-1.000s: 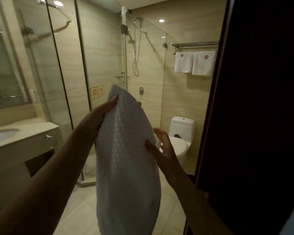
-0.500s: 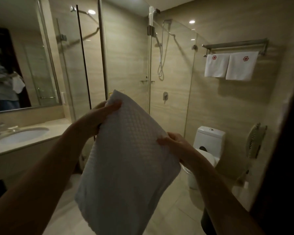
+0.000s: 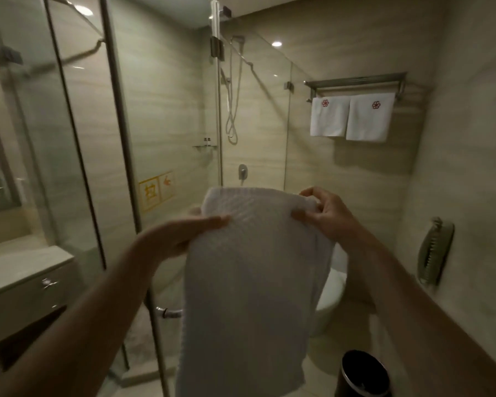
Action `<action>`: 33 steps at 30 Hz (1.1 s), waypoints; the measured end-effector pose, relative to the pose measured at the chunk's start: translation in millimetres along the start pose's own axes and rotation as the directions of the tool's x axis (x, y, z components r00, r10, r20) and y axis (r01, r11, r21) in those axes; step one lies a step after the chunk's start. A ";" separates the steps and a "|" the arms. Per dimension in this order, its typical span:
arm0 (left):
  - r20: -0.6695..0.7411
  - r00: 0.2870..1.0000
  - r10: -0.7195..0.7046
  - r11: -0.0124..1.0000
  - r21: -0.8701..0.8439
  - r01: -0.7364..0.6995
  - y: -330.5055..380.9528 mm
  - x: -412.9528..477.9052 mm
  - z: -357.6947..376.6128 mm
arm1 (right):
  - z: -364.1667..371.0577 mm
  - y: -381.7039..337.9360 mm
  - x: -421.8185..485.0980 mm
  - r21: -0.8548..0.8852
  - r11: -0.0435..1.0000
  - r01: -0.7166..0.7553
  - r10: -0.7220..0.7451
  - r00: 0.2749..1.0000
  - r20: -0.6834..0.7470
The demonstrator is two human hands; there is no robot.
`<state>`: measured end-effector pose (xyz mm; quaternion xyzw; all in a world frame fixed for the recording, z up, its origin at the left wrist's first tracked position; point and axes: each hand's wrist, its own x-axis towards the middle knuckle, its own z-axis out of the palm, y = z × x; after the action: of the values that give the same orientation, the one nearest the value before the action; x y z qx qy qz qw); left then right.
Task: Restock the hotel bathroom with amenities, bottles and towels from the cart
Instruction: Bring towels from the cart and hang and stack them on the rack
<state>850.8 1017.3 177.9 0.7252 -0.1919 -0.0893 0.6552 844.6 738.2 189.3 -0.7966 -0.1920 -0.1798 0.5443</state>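
Observation:
A white waffle-textured towel (image 3: pixel 249 296) hangs down in front of me, held up by its top edge. My left hand (image 3: pixel 181 236) grips the towel's upper left corner, thumb on the front. My right hand (image 3: pixel 324 213) pinches the upper right corner between thumb and curled fingers. On the far wall a metal towel rack (image 3: pixel 355 81) carries two folded white towels (image 3: pixel 352 117) with red logos. The towel hides most of the toilet (image 3: pixel 331 293) behind it.
The glass shower enclosure (image 3: pixel 118 138) with a door handle (image 3: pixel 168 312) stands left and ahead. A vanity counter (image 3: pixel 26 267) is at the left. A black bin (image 3: pixel 365 373) sits on the floor lower right. A wall phone (image 3: pixel 434 250) hangs right.
I have stepped further into the bathroom and the view turned right. Both hands have spread the towel's top edge level and lowered it; my right hand rose to the upper corner.

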 end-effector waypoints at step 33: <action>-0.277 0.944 -0.181 0.793 -0.608 -0.026 -30.4 535.9 159.4 | -111.2 363.8 202.4 0.759 0.330 -0.561 0.754 0.641 0.146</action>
<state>1282.9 661.5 193.3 0.4902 -0.0140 -0.0538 0.8698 1192.9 535.0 37.4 -0.4760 0.1593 0.0620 0.8627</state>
